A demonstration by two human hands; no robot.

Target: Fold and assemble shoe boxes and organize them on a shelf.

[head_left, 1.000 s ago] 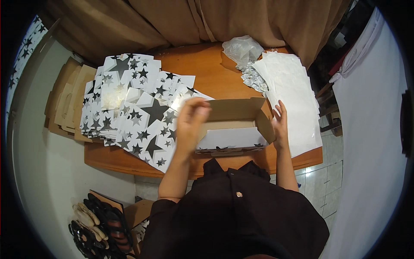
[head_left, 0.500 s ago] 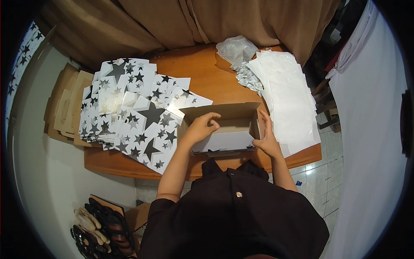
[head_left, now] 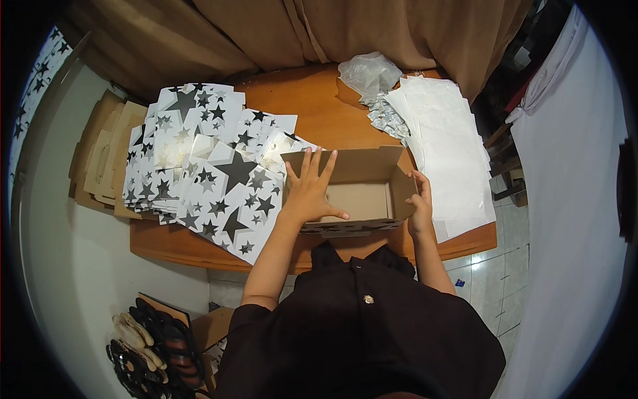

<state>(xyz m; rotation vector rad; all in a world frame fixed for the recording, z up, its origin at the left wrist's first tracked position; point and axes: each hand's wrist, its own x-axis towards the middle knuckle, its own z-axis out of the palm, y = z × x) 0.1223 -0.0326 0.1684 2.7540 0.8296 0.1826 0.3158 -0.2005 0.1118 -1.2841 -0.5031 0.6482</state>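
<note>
An open-topped cardboard box, plain brown inside with a star pattern on its near outer side, stands near the table's front edge. My left hand is over the box's left end, fingers spread wide toward the far side and thumb pointing right along the near wall. At the right end, my right hand has its fingers bent against the outside of the wall, with the thumb at its edge. Left of the box lies a pile of flat white sheets with black and grey stars, its near sheet beside my left forearm.
White paper sheets are stacked on the right of the wooden table. Crumpled clear plastic and silvery wrapping lie behind. Flat brown cardboard pieces lean at the left wall. Shoes sit on the lower left.
The white inner face of the box's near wall is now covered by brown cardboard. My left hand has spread its fingers from a curl. My right hand has shifted slightly right and bent its fingers.
</note>
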